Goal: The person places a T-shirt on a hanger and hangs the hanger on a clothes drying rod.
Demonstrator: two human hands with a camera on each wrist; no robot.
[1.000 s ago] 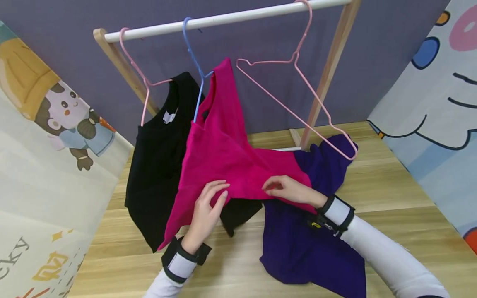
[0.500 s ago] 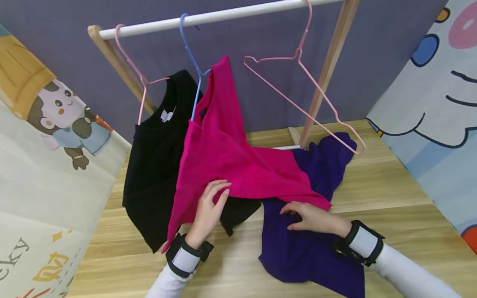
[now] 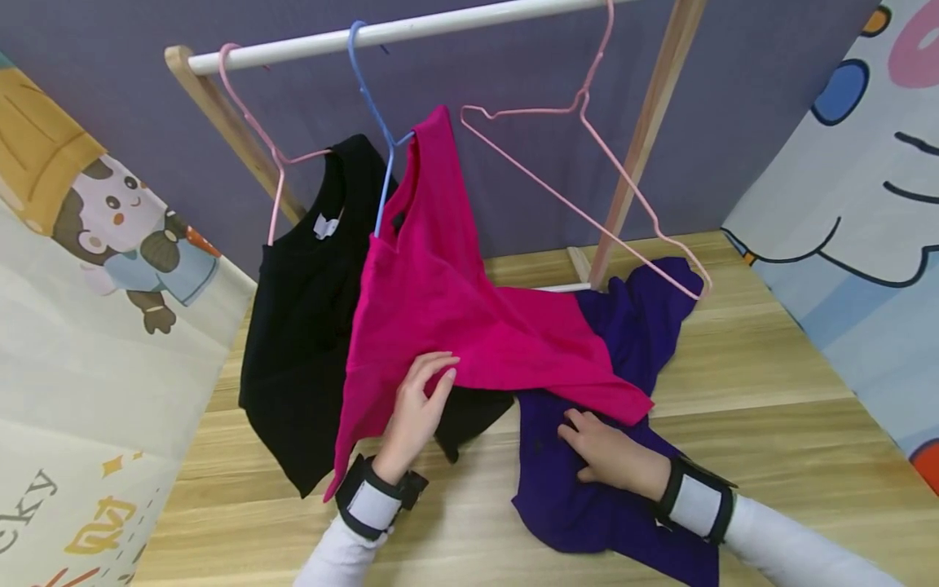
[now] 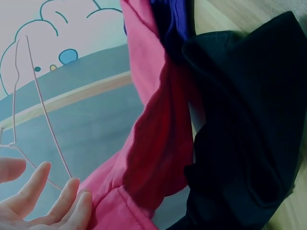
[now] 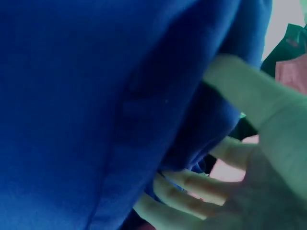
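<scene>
A bright pink sleeveless top [image 3: 440,310] hangs by one shoulder from a blue hanger [image 3: 389,143]. Its other side slopes right and lies over a dark purple garment [image 3: 557,505] on the table. My left hand [image 3: 421,403] is at the pink top's lower part, fingers loosely bent; in the left wrist view those fingers [image 4: 72,203] overlap the pink cloth, the thumb apart. My right hand [image 3: 612,452] grips the purple garment below the pink hem. The right wrist view shows a blue-looking fold [image 5: 192,115] between its thumb and fingers, some fingertips hidden behind the cloth.
A black sleeveless top [image 3: 301,342] hangs from a pink hanger [image 3: 275,155] on the left. Another pink hanger [image 3: 579,106], bare, hangs at the right of the white rail [image 3: 455,23]. Wooden rack legs [image 3: 653,139] stand on the wood-patterned table [image 3: 778,456].
The right hand has left the pink top, moved right and down, and curled onto the purple garment. The pink top's right end has come down. The left hand has barely moved.
</scene>
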